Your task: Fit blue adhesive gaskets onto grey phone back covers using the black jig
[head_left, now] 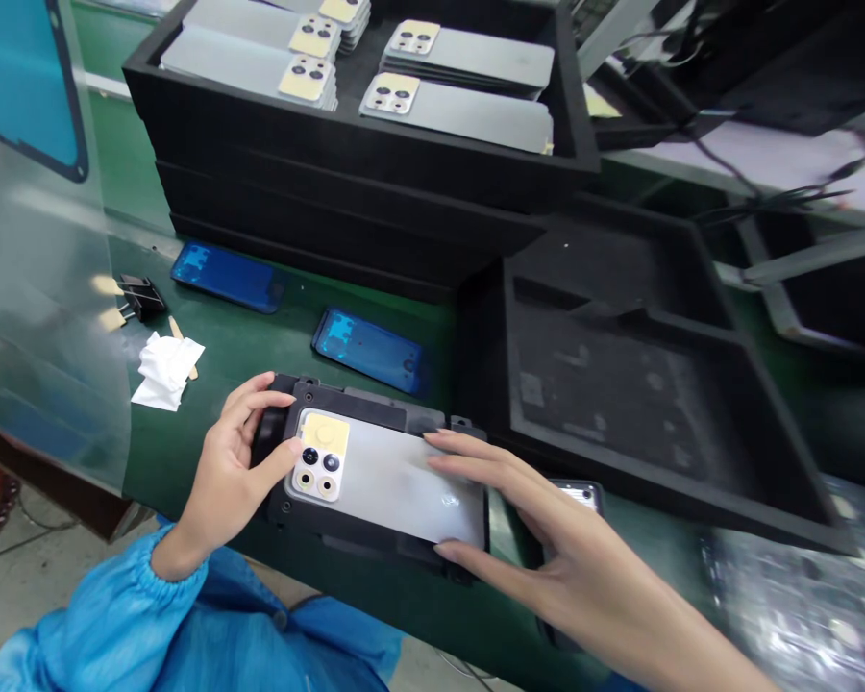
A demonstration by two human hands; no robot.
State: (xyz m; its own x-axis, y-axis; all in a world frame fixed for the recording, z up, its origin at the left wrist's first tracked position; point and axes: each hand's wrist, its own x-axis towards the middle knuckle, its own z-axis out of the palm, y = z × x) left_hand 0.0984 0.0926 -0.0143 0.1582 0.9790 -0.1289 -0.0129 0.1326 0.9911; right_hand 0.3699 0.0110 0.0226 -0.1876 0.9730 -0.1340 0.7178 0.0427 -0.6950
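Note:
A silver phone back cover (404,473) lies face up in a black fixture (375,404) near the table's front edge. Its camera plate (320,459) has a yellow film patch and lens rings. My left hand (234,471) holds the left end, thumb against the cover beside the camera plate and fingers over the fixture's corner. At the other end, my right hand (526,514) spans the cover, fingertips at its far edge and thumb at its near edge. Part of another phone-shaped piece (582,493) shows behind my right hand.
Behind stands a black foam tray (360,168) with stacked covers (468,120). Dark trays (641,384) lean at the right. Two blue-filmed phone pieces (223,276) (367,349), a crumpled tissue (164,370) and a binder clip (142,296) lie on the green table. Clear plastic packaging (800,596) sits at right.

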